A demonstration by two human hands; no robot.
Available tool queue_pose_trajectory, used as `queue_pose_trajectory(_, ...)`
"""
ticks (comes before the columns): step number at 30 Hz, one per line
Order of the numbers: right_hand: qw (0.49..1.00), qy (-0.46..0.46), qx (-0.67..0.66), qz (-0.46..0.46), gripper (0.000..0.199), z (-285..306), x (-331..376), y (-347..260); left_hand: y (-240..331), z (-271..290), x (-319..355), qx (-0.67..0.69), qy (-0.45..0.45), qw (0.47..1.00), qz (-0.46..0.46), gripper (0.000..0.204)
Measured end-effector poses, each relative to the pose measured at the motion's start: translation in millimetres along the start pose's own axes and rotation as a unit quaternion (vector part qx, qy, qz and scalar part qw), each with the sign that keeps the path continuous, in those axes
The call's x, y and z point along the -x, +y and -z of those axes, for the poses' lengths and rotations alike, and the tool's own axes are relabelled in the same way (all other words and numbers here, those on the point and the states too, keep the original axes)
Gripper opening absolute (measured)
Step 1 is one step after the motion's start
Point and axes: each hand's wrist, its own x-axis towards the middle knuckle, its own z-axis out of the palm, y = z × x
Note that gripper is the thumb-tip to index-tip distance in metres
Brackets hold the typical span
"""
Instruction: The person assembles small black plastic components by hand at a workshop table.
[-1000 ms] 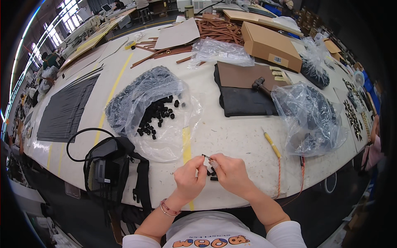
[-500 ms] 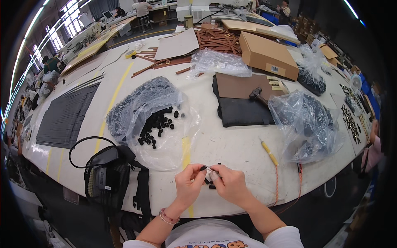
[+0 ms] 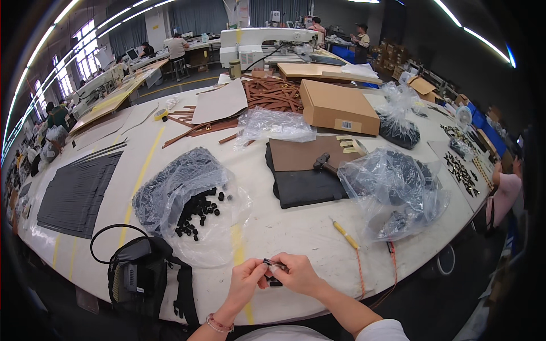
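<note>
My left hand (image 3: 245,279) is closed, pinching a small black piece (image 3: 266,261) between thumb and fingertips. Close against it is my right hand (image 3: 296,274), also pinched shut. Something thin and pale lies at its fingertips, too small to name. A little black part (image 3: 275,282) shows on the table just beneath the hands. Farther off to the left, a clear plastic bag (image 3: 170,176) spills small black cylindrical parts (image 3: 199,211) onto the tabletop.
A yellow-handled tool (image 3: 345,234) with an orange cord lies to the right. Behind it are a hammer (image 3: 325,163) on brown and black sheets, and another filled plastic bag (image 3: 392,193). A black mesh bag (image 3: 136,273) sits at left, near black strips (image 3: 79,190). A cardboard box (image 3: 339,108) stands behind.
The view has tilted up and shifted right, so the table things sit lower and farther left. My hands stay together, with fingertips closer around the small black piece.
</note>
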Motion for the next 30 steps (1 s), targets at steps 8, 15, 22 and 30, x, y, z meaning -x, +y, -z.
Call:
queue_pose_trajectory(8,1.0,-0.006,0.022,0.005,0.01,3.9,-2.8,0.8,-1.5,3.2,-2.9,-0.073,-0.026,0.997,0.007,0.012)
queue_pose_trajectory(15,0.967,-0.002,-0.205,-0.148,0.013,-0.8,-5.3,4.2,-10.6,-13.0,3.6,-0.32,0.063,0.902,-0.284,0.014)
queue_pose_trajectory(22,0.975,0.029,-0.186,-0.116,0.005,-3.7,0.5,-1.0,-4.8,-12.5,5.7,-0.05,0.043,0.992,-0.109,0.008)
queue_pose_trajectory(30,0.99,0.049,-0.069,-0.113,0.013,7.7,-7.2,-4.7,7.1,17.5,-15.2,-0.023,0.218,0.97,-0.108,0.01)
